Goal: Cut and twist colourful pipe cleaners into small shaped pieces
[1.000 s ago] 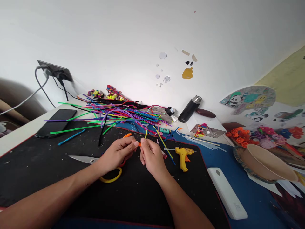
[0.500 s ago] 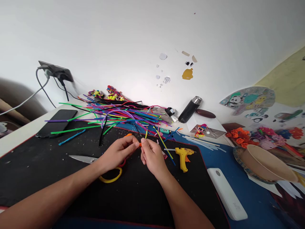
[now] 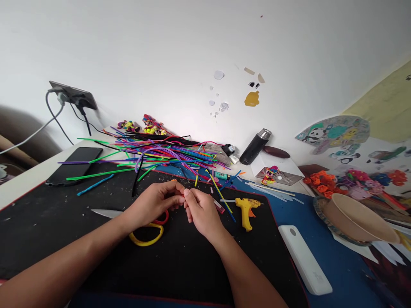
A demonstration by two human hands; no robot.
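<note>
My left hand (image 3: 157,204) and my right hand (image 3: 202,214) meet above the black mat (image 3: 189,265), thumbs and fingers pinched together. A short orange pipe cleaner (image 3: 174,180) is between them. Only a bit of it shows behind my left fingers; the rest is covered by the fingertips. Under my left hand and wrist lie scissors (image 3: 105,212) with a red and a yellow handle loop, blades to the left. A yellow glue gun (image 3: 245,212) rests to the right of my right hand, beside a yellow-and-blue pipe cleaner strip (image 3: 221,194).
A heap of colourful pipe cleaners (image 3: 173,152) spreads along the back. A phone (image 3: 75,164) lies at the left. A black flask (image 3: 256,146), clear glue sticks (image 3: 272,191), a white power bank (image 3: 305,259) and a beige bowl (image 3: 359,218) are to the right.
My fingertips have closed together, so the orange bit seen between them is now covered. Both hands have shifted slightly left in view, and the whole view has moved a little.
</note>
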